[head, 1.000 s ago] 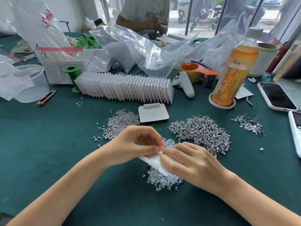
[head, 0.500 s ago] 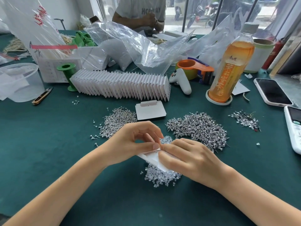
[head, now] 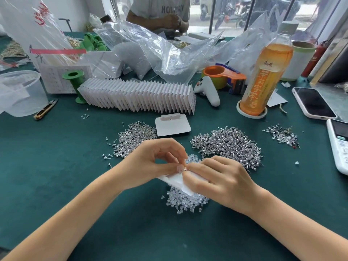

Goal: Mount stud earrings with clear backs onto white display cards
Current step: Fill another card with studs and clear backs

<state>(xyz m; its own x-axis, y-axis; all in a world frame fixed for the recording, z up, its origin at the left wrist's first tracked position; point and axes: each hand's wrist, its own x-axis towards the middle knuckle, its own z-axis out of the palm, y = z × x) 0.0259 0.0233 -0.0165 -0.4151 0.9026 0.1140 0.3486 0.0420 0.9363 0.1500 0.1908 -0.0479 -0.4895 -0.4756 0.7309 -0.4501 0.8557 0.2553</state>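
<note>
Stud heaps [head: 227,146] flank spare card [head: 172,127]; clear backs [head: 185,201] beneath. Left hand [head: 150,166], right hand [head: 220,181] pinching white card [head: 175,180], fingertips meeting.

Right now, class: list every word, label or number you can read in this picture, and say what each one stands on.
"HOL...AY", middle letters blurred: grey T-shirt of the person opposite.
Red handwriting on the clear plastic bag: not legible.
Vertical characters on the orange drink bottle label: too blurred to read.
Printed sheet behind the green spool: too small.
</note>
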